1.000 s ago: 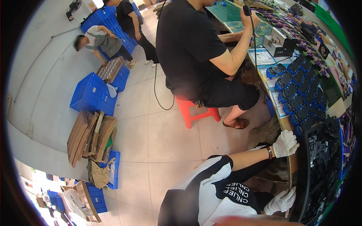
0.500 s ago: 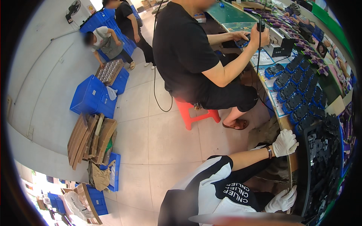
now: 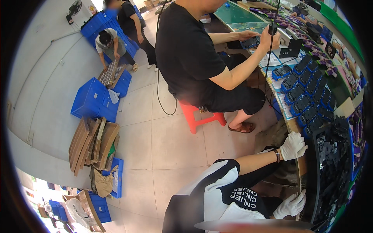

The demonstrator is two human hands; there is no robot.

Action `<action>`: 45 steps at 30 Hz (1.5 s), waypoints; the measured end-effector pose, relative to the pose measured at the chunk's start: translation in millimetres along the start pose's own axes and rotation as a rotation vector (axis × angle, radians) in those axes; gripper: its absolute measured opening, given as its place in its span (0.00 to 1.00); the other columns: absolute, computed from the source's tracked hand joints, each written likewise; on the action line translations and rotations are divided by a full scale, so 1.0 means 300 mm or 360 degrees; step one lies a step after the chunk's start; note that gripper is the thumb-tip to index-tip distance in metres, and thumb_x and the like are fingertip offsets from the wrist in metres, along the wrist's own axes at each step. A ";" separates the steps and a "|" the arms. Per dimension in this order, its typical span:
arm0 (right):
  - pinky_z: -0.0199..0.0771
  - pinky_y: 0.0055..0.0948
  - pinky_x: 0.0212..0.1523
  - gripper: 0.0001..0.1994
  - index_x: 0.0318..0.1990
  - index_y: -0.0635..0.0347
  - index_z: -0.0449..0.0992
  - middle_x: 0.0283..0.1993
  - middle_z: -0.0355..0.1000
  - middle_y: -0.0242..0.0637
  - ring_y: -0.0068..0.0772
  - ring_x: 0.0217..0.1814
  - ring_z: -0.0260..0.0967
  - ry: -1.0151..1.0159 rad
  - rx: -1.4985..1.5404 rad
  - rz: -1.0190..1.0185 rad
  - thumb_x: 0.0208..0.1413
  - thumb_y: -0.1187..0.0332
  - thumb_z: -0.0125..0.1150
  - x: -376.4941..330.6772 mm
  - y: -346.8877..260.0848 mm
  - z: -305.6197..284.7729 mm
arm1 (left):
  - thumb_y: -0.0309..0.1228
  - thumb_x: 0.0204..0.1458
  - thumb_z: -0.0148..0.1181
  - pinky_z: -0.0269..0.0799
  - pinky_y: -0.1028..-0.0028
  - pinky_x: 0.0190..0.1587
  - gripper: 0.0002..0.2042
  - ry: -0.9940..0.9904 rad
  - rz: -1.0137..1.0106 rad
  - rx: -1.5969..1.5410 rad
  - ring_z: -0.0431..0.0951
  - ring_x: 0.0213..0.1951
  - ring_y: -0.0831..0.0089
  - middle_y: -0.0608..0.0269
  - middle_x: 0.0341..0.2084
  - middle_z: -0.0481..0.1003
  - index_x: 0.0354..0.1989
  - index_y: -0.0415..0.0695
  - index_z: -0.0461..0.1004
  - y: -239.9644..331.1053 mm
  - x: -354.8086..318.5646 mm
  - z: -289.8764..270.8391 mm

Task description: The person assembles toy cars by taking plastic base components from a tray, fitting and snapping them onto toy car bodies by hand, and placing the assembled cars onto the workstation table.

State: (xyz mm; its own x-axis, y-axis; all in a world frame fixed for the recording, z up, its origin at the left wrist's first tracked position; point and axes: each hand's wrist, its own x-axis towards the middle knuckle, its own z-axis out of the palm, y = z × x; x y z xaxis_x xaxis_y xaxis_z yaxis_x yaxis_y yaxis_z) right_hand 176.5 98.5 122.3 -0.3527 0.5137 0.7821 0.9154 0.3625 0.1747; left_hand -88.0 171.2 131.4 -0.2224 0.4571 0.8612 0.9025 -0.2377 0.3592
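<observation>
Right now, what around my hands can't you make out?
Head view: whether your left hand holds anything; its curled fingers cover the spot.
Head view: single black parts, too dark and crowded.
Head view: the lower end of the black tray, lost in the dark lens rim.
Head view: a reddish shape, too blurred to identify.

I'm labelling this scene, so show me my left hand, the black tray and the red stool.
Left hand (image 3: 293, 146): head view, gloved middle of the hand.
Black tray (image 3: 317, 174): head view, its left rim.
Red stool (image 3: 190, 117): head view, a leg.
</observation>
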 end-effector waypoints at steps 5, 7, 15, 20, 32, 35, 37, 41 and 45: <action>0.74 0.35 0.47 0.16 0.58 0.49 0.76 0.50 0.75 0.34 0.37 0.48 0.74 -0.0006 -0.0023 0.0002 0.65 0.62 0.53 -0.009 0.007 0.008 | 0.35 0.45 0.59 0.60 0.60 0.28 0.14 -0.0003 0.0000 -0.0001 0.69 0.25 0.58 0.59 0.14 0.67 0.10 0.46 0.70 -0.002 -0.002 0.004; 0.75 0.33 0.46 0.14 0.55 0.50 0.78 0.48 0.76 0.32 0.35 0.47 0.75 0.0001 -0.0020 -0.0014 0.64 0.63 0.56 0.001 -0.001 -0.002 | 0.35 0.45 0.59 0.60 0.60 0.28 0.14 -0.0024 -0.0005 0.0001 0.68 0.26 0.58 0.59 0.14 0.67 0.10 0.45 0.70 -0.004 -0.004 -0.002; 0.75 0.34 0.46 0.15 0.56 0.49 0.77 0.49 0.75 0.32 0.35 0.48 0.75 0.0015 -0.0030 -0.0020 0.65 0.63 0.56 0.002 -0.004 -0.005 | 0.35 0.42 0.61 0.59 0.61 0.27 0.12 0.0067 0.0058 -0.0019 0.68 0.24 0.59 0.59 0.15 0.66 0.11 0.46 0.70 -0.003 0.003 -0.002; 0.74 0.34 0.47 0.15 0.57 0.50 0.76 0.50 0.75 0.33 0.36 0.48 0.74 0.0022 -0.0034 0.0016 0.65 0.64 0.55 0.006 -0.005 -0.009 | 0.35 0.43 0.60 0.59 0.61 0.27 0.13 -0.0003 0.0078 -0.0015 0.68 0.25 0.59 0.60 0.15 0.66 0.11 0.47 0.69 -0.003 0.000 -0.006; 0.73 0.35 0.48 0.17 0.59 0.49 0.75 0.51 0.75 0.35 0.38 0.49 0.74 0.0030 0.0037 0.0040 0.63 0.64 0.56 0.003 -0.016 -0.027 | 0.35 0.44 0.60 0.60 0.61 0.27 0.13 -0.0003 0.0069 -0.0013 0.68 0.25 0.59 0.59 0.16 0.67 0.12 0.46 0.70 0.007 0.004 0.003; 0.73 0.35 0.49 0.17 0.59 0.50 0.75 0.51 0.75 0.36 0.39 0.49 0.74 -0.0010 0.0042 0.0029 0.64 0.64 0.55 -0.003 0.004 -0.002 | 0.35 0.45 0.60 0.61 0.61 0.28 0.14 -0.0072 0.0026 0.0002 0.69 0.25 0.59 0.59 0.15 0.69 0.11 0.45 0.70 0.006 0.010 -0.015; 0.73 0.36 0.49 0.17 0.59 0.50 0.75 0.51 0.75 0.36 0.39 0.49 0.74 -0.0018 0.0047 0.0032 0.64 0.64 0.55 0.001 -0.002 -0.004 | 0.35 0.46 0.59 0.62 0.61 0.28 0.15 -0.0124 0.0002 0.0014 0.70 0.25 0.59 0.58 0.15 0.70 0.10 0.44 0.71 0.005 0.014 -0.020; 0.73 0.36 0.49 0.17 0.59 0.50 0.75 0.51 0.75 0.36 0.40 0.49 0.74 -0.0043 0.0034 0.0050 0.64 0.65 0.55 -0.007 0.001 0.001 | 0.35 0.46 0.59 0.61 0.61 0.28 0.15 -0.0102 0.0019 0.0018 0.70 0.25 0.60 0.59 0.15 0.70 0.10 0.44 0.71 0.004 0.013 -0.016; 0.73 0.36 0.49 0.17 0.59 0.50 0.75 0.51 0.75 0.36 0.40 0.49 0.74 0.0005 0.0036 0.0036 0.63 0.65 0.55 -0.005 -0.001 -0.001 | 0.35 0.45 0.59 0.61 0.61 0.28 0.15 -0.0047 0.0033 0.0021 0.69 0.25 0.59 0.59 0.14 0.69 0.09 0.44 0.71 0.008 0.011 -0.010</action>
State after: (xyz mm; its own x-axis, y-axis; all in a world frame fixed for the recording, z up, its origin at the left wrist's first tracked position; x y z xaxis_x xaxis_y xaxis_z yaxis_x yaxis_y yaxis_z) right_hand 176.8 97.4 121.2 -0.3311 0.5195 0.7877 0.9186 0.3682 0.1434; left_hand -87.8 169.4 136.2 -0.1928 0.4776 0.8571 0.9116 -0.2361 0.3366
